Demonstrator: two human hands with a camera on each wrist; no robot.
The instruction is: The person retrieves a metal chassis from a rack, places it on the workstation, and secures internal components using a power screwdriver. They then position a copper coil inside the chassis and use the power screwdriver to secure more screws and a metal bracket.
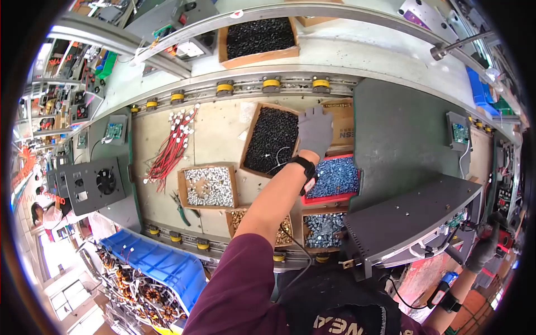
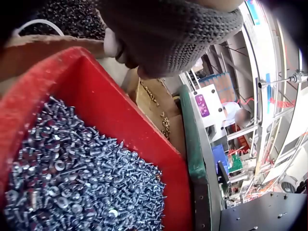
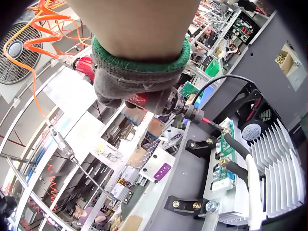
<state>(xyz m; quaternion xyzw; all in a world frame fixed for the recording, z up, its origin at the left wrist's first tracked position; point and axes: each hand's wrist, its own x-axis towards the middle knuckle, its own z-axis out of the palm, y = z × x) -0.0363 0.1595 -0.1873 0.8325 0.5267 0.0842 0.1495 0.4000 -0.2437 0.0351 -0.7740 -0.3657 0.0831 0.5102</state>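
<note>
My gloved left hand (image 1: 315,133) hovers at the right edge of the cardboard box of black screws (image 1: 272,139). Its fingers are loosely bent, with nothing visible between them. Beneath that wrist lies a red bin (image 2: 120,103) of silvery-blue screws (image 2: 86,178). At far right, my gloved right hand (image 1: 483,254) grips a red power screwdriver (image 3: 139,99). The driver's bit (image 3: 211,124) points at a brass-coloured screw on a green circuit board (image 3: 226,149), inside a dark metal chassis (image 1: 413,223). White heat-sink fins (image 3: 276,168) and a fan (image 3: 255,125) stand beside that board.
Boxes of white parts (image 1: 209,187), brass parts and bolts (image 1: 324,230) surround the left forearm. Red wires (image 1: 173,142) and pliers (image 1: 181,209) lie on the bench's left. A metal rail (image 1: 279,12) crosses the far side. An orange coiled hose (image 3: 45,41) trails from the screwdriver.
</note>
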